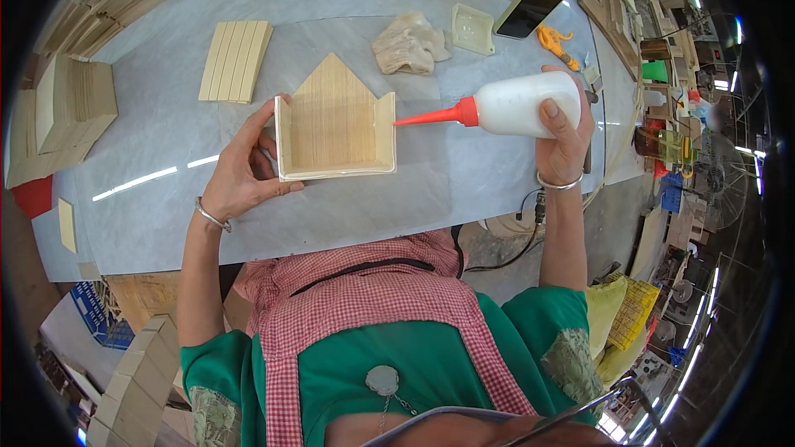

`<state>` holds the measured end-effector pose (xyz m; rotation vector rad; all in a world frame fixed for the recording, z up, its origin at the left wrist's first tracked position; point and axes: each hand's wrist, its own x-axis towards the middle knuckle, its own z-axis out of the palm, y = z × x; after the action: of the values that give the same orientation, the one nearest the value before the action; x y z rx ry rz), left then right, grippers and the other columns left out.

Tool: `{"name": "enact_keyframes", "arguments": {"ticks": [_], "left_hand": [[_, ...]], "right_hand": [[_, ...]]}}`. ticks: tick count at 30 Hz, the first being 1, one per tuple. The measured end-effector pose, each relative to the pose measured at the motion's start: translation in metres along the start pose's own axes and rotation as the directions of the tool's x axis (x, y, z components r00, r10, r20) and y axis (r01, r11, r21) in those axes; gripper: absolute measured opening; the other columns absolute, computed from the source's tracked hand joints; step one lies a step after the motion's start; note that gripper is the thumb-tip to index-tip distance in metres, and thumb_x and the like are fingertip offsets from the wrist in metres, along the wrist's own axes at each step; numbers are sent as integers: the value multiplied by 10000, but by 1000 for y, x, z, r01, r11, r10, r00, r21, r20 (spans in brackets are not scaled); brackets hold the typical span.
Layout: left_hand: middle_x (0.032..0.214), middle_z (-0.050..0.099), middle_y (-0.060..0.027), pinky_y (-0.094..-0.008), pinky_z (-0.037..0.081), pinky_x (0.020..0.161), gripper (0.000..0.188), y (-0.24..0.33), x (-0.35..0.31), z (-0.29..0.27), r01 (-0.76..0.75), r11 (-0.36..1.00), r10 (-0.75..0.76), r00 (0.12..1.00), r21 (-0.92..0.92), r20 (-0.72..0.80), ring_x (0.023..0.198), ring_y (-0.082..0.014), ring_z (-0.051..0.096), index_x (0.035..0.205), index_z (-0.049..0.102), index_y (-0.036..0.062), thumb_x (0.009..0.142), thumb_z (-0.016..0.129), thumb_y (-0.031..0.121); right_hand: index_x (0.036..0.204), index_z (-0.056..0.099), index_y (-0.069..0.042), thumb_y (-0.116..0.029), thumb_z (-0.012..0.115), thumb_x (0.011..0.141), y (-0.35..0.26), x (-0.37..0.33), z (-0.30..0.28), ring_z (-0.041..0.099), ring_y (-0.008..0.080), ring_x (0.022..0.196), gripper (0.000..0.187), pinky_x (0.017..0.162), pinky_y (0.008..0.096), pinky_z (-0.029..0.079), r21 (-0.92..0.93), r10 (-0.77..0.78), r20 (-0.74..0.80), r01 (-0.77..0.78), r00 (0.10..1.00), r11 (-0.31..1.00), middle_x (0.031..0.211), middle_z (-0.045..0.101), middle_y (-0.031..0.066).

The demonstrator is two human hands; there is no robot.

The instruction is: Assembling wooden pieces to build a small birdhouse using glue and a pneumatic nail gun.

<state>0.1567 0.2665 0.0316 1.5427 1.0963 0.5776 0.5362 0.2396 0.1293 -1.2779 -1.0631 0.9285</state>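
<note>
Desk (472, 190): grey, glossy; slats (235, 61), rag (408, 43), tray (473, 29), phone (536, 2) and orange tool (556, 44) on it
Room: wood stacks (108, 0) along the desk's far and left edges; fan (720, 186) and yellow crate (633, 313) off to the right
Left hand (244, 170): fingers pinching the left wall of the box (331, 128), thumb at its near corner
Right hand (567, 128): forearm up from the lower edge, fingers wrapped round the bottle (517, 105), thumb over its near side
Box: mid-desk, between the hands, open face up, peak toward the far edge, long axis near to far
Bottle: tipped sideways, long axis left to right, red nozzle (439, 115) aimed left at the box's right wall; whether touching, cannot tell
</note>
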Motion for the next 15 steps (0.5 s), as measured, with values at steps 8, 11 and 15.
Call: {"name": "enact_keyframes", "arguments": {"ticks": [8,11,15], "left_hand": [[825,542,-14,-193,481,541,1116,1,1,-2,-8,1000,8,1000,4,-14,610,-65,536,1446,332,151,494,909,229],[827,543,-14,-197,483,541,1110,0,0,-1,-9,1000,9,1000,-5,-11,613,-66,540,1445,333,151,497,907,223],[834,544,-16,-194,479,538,1100,-2,-1,1,1,1000,-1,1000,-4,-8,617,-62,540,1442,340,149,501,905,216]], "right_hand": [[1169,536,7,-183,772,744,2,23,5,570,153,923,522,840,273,452,15,-36,0,36,999,999,999,591,71],[1164,541,5,-167,769,744,5,27,3,571,157,934,508,843,274,453,9,-41,1,41,999,999,1009,590,74],[1175,530,11,-204,723,796,14,26,-2,574,170,955,477,860,294,463,80,-14,-39,17,999,997,1024,591,81]]}}
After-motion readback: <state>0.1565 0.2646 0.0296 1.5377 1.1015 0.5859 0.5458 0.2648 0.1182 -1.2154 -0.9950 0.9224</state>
